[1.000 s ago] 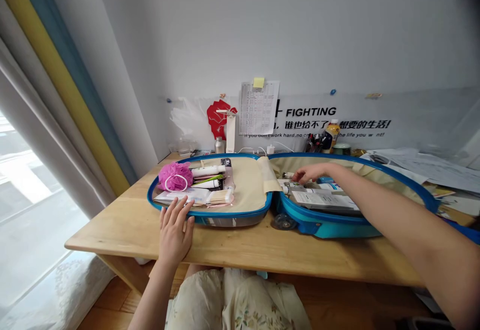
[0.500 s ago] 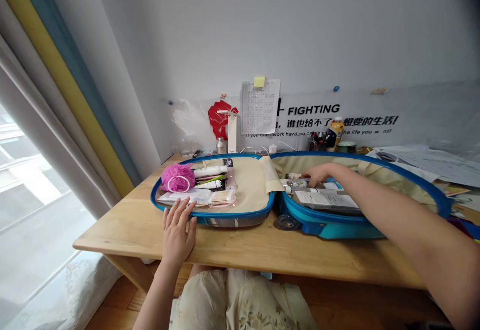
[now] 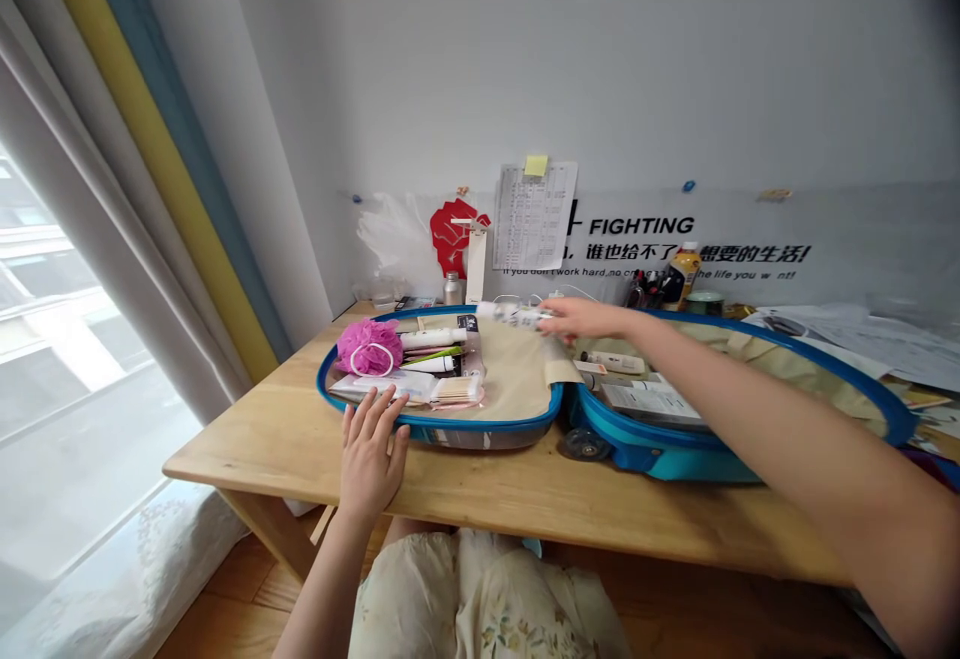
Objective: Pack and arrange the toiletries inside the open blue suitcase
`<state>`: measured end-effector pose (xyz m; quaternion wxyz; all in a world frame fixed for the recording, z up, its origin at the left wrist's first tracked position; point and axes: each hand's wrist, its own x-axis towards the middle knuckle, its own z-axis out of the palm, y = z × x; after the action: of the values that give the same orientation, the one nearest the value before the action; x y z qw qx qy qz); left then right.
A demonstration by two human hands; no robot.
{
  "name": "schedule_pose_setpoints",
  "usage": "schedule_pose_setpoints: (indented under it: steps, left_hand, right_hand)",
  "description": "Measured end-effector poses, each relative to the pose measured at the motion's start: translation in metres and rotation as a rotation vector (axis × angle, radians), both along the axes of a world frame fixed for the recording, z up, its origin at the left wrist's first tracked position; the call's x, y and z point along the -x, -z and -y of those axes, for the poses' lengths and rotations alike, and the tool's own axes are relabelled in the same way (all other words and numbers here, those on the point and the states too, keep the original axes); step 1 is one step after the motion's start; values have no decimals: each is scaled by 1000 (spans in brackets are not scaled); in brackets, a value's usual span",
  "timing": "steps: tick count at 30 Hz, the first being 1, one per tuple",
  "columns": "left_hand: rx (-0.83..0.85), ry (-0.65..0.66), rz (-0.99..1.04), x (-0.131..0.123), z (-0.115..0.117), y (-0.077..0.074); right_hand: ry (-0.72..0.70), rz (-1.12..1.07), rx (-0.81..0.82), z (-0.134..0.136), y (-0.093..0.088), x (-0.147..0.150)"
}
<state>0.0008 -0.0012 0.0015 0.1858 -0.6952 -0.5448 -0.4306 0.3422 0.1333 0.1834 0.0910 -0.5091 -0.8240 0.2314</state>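
A blue suitcase (image 3: 517, 417) lies spread open on the wooden table. My right hand (image 3: 574, 319) grips a whitish, clear-looking bottle (image 3: 510, 315), blurred by motion, above the inner side of the left half. My left hand (image 3: 373, 459) rests with fingers spread on the front rim of that half. Near it lie a pink bath puff (image 3: 369, 347), a pack of cotton swabs (image 3: 457, 392), a white packet (image 3: 412, 386) and several tubes (image 3: 431, 364). In the right half are a flat grey-white box (image 3: 651, 401) and a cream-coloured bottle (image 3: 613, 363).
Behind the suitcase stand a white lamp (image 3: 476, 264), a small silver bottle (image 3: 451, 289), a yellow-labelled bottle (image 3: 681, 279) and pens (image 3: 649, 289). Papers (image 3: 832, 339) cover the table's back right. The table's front edge (image 3: 525, 529) is close to my lap.
My right hand has lifted the whitish bottle out of the right half and carried it left over the left half. My left hand stays on the rim. The view has shifted slightly.
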Motion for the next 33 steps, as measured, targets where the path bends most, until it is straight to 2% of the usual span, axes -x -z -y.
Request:
schedule_pose_setpoints:
  steps: [4, 8, 13, 18, 21, 24, 27, 29, 31, 33]
  left_hand:
    - [16, 0, 3, 0, 0, 0]
    - [24, -2, 1, 0, 0, 0]
    - [31, -7, 5, -1, 1, -1]
    - [10, -2, -4, -1, 1, 0]
    - [1, 2, -17, 0, 0, 0]
    - [11, -4, -15, 1, 0, 1]
    - [20, -1, -7, 1, 0, 1]
    - [26, 0, 3, 1, 0, 2]
    - [27, 0, 13, 1, 0, 2]
    - [25, 3, 18, 1, 0, 1]
  right_hand:
    - [-170, 116, -109, 4, 19, 84]
    - [-225, 200, -177, 7, 43, 135]
    - [-220, 228, -223, 5, 64, 158]
    - [-209, 184, -239, 2, 67, 161]
    - [-204, 129, -219, -4, 54, 150]
    - [-140, 80, -194, -18, 29, 119]
    - [18, 74, -212, -34, 2, 67]
    - [147, 114, -228, -42, -8, 25]
    - [249, 186, -200, -45, -9, -17]
    - [303, 268, -120, -42, 0, -55]
